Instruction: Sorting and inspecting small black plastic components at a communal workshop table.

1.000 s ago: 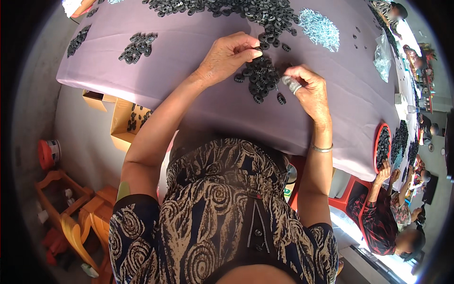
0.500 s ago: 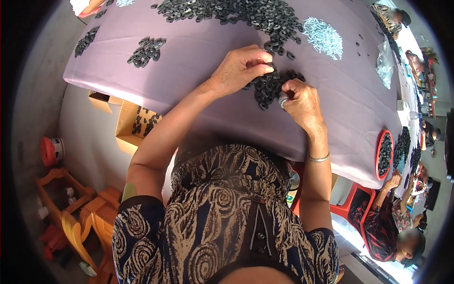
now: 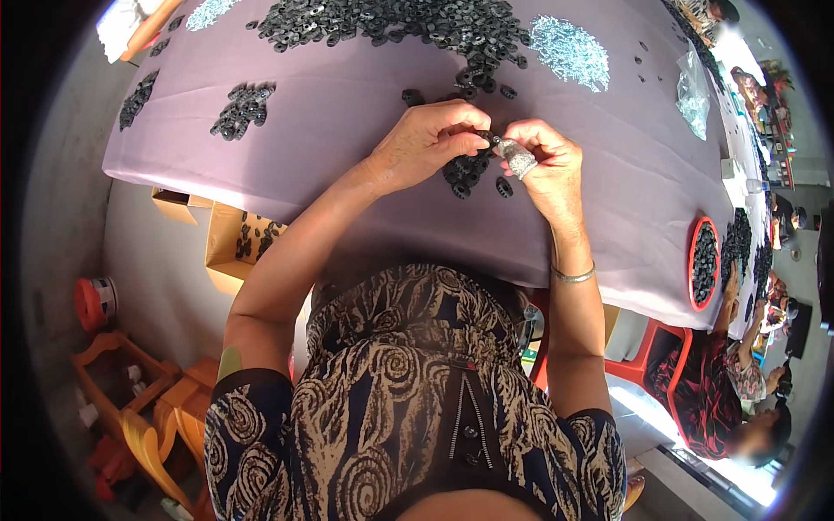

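My left hand (image 3: 432,141) is closed in a pinch on a small black oval plastic part (image 3: 488,135). Right beside it, my right hand (image 3: 547,174) has its fingertips pressed together at the part's edge. Whatever those fingertips grip is too small to make out. A pale wrapping (image 3: 519,161) covers one finger of this hand. Below the fingertips lies a small pile of similar black parts (image 3: 465,178), partly hidden by my left hand. One loose black part (image 3: 504,187) rests to the right of that pile.
Beyond my hands spread a large heap of black parts (image 3: 391,22) and a pile of thin silvery pieces (image 3: 569,54). A smaller black pile (image 3: 243,111) lies left on the purple cloth (image 3: 330,104). A red-rimmed basket (image 3: 692,269) and a clear bag (image 3: 692,100) are at right. Co-workers sit beyond.
My right hand has lifted from the black pile and moved left and up to meet my left hand. The part between them now shows. The whole view has shifted slightly.
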